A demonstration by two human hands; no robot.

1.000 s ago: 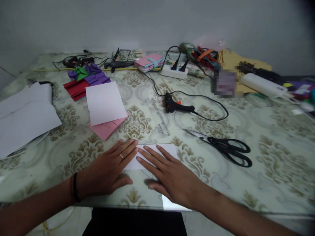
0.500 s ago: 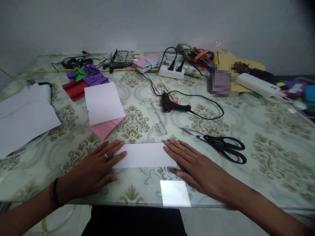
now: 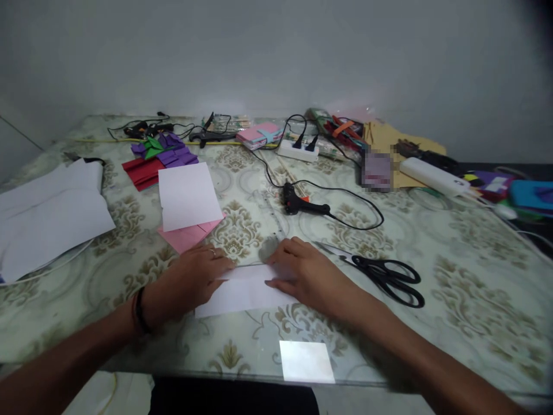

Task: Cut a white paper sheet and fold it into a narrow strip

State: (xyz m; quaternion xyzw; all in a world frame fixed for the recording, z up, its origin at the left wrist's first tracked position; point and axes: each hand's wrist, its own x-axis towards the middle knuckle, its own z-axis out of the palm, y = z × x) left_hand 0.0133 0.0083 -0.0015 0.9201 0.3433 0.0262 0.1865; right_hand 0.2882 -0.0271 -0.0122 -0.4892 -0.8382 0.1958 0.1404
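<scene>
A white paper strip (image 3: pixel 246 297) lies near the front of the table, its far edge lifted or folded towards me. My left hand (image 3: pixel 192 278) has its curled fingers on the strip's far left part, thumb and fingers closed over the edge. At the other end my right hand (image 3: pixel 309 274) pinches the same far edge; some of its fingertips are hidden. Right of that hand lie black-handled scissors (image 3: pixel 382 278), blades pointing left. Beyond the strip is a black glue gun (image 3: pixel 300 203) with its cord. A clear ruler (image 3: pixel 271 210) is partly covered by my right hand.
White sheets (image 3: pixel 52 213) spread at the left. Another white sheet (image 3: pixel 190 196) overlaps pink paper (image 3: pixel 192 233), beside red (image 3: pixel 144 173) and purple folded papers (image 3: pixel 179 154). A power strip (image 3: pixel 298 151), card stack (image 3: pixel 259 135) and yellow paper (image 3: pixel 408 173) line the back.
Both hands have gone from flat, outstretched fingers to curled grips on the strip's far edge, which now appears raised or folded. The hands are closer together. The view has tilted up slightly.
</scene>
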